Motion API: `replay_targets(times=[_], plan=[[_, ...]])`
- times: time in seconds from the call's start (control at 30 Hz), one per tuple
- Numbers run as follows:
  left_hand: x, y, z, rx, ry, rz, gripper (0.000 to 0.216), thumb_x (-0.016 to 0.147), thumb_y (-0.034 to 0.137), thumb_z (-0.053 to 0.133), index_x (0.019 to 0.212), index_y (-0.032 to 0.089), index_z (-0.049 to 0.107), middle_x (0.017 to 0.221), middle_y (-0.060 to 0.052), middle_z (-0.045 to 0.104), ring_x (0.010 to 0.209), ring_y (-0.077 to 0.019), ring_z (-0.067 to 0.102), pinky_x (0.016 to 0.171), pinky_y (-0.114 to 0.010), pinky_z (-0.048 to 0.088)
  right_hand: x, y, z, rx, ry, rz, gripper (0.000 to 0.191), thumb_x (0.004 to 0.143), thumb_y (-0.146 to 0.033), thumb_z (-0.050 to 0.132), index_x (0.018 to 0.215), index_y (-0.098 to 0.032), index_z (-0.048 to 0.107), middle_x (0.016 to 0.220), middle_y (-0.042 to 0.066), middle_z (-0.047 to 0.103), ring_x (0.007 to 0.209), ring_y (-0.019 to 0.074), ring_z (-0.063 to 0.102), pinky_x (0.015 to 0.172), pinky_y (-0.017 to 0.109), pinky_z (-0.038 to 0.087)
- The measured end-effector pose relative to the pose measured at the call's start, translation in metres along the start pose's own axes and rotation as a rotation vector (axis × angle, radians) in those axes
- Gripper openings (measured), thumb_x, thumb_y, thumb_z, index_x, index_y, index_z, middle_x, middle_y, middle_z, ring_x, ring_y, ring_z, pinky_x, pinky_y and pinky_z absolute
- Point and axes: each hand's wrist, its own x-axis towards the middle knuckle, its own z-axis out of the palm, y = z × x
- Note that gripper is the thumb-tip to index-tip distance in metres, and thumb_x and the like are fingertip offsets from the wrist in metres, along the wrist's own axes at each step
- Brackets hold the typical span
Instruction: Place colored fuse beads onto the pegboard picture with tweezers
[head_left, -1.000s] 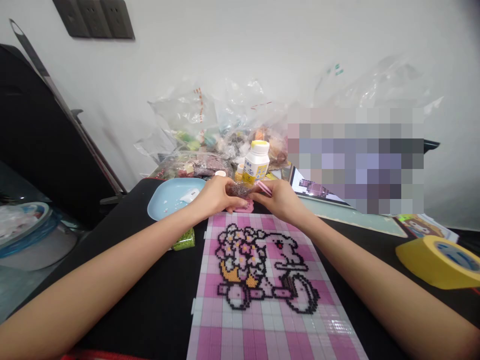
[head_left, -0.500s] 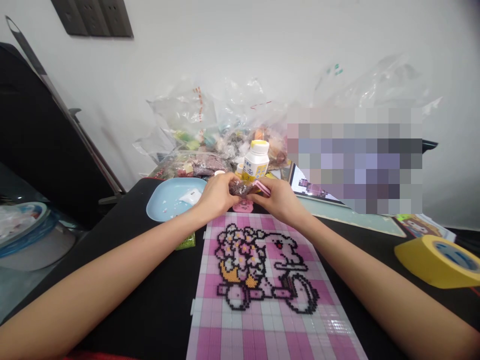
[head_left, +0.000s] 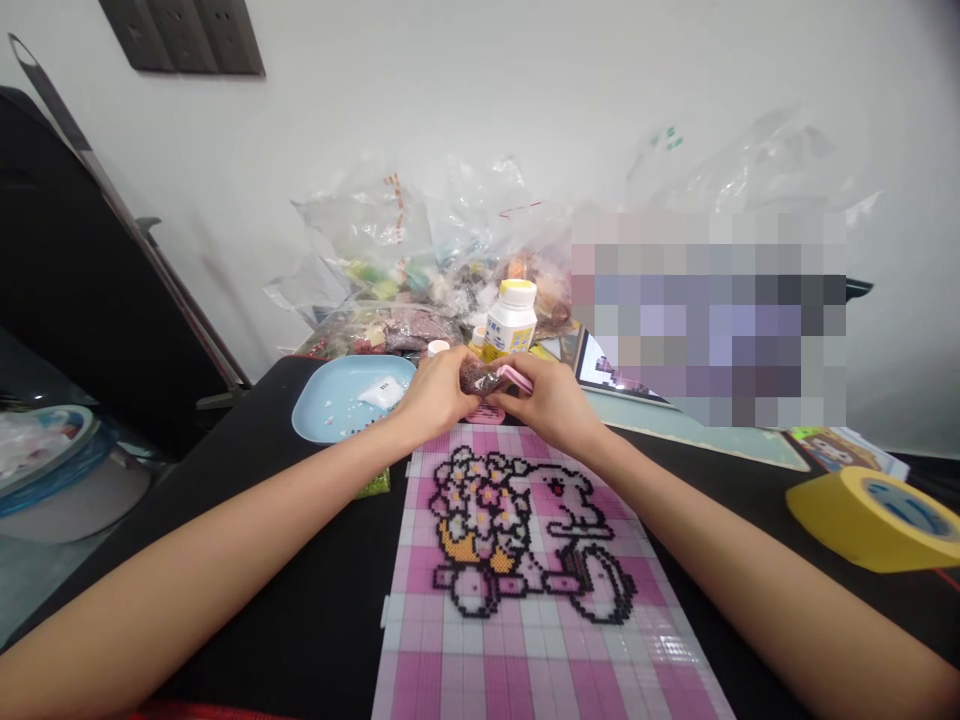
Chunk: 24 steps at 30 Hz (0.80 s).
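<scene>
My left hand (head_left: pixel 442 392) is closed, pinching a small clear bag of dark beads (head_left: pixel 480 379). My right hand (head_left: pixel 546 400) is closed at the bag's right side, with pink plastic tweezers (head_left: pixel 516 378) between thumb and fingers; their tips are hard to make out. Fingers of both hands meet around the bag, over a small pink tray (head_left: pixel 486 413) that is mostly covered. Nearer me lies a pink-and-white checked pegboard (head_left: pixel 525 660) carrying a bead picture (head_left: pixel 484 510) of a white figure on a tricycle with flowers.
Left of the hands, a blue plate (head_left: pixel 319 400) holds a white packet (head_left: pixel 381 391) and loose beads. Behind stand a white bottle (head_left: pixel 511 318) and a heap of bead bags (head_left: pixel 405 310). A tablet (head_left: pixel 600 370), partly blurred, and yellow tape (head_left: pixel 832 515) are at right; a bin (head_left: pixel 82 490) is at left.
The tweezers in my right hand have tilted and shifted slightly left. Both hands stay at the bag, with the right hand moved a little closer to the left.
</scene>
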Motion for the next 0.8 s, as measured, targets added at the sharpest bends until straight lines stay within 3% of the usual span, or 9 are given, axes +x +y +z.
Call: replay_targets(times=[0.63,0.8], plan=[[0.0006,-0.0053,0.0045,-0.116,0.02,0.026,0.026,0.09,0.03,0.058,0.111,0.014,0.059,0.105,-0.007,0.064,0.089,-0.0192,0.064,0.077,-0.039,0.055,-0.0007,-0.0054,-0.0003,-0.029,-0.011,-0.027,0.027,0.069,-0.013,0.065,0.096,-0.019,0.065,0.088,0.003,0.071,0.079,0.0202,0.063,0.072,0.03,0.045],[-0.0005,-0.0045,0.0044,-0.137,0.04,0.026,0.027,0.09,0.029,0.058,0.113,0.014,0.058,0.105,-0.007,0.064,0.089,-0.0194,0.064,0.077,-0.039,0.055,-0.0009,-0.0053,-0.0001,-0.021,-0.022,-0.035,0.036,0.069,-0.013,0.065,0.104,-0.02,0.063,0.091,0.003,0.071,0.081,0.021,0.064,0.075,0.032,0.046]])
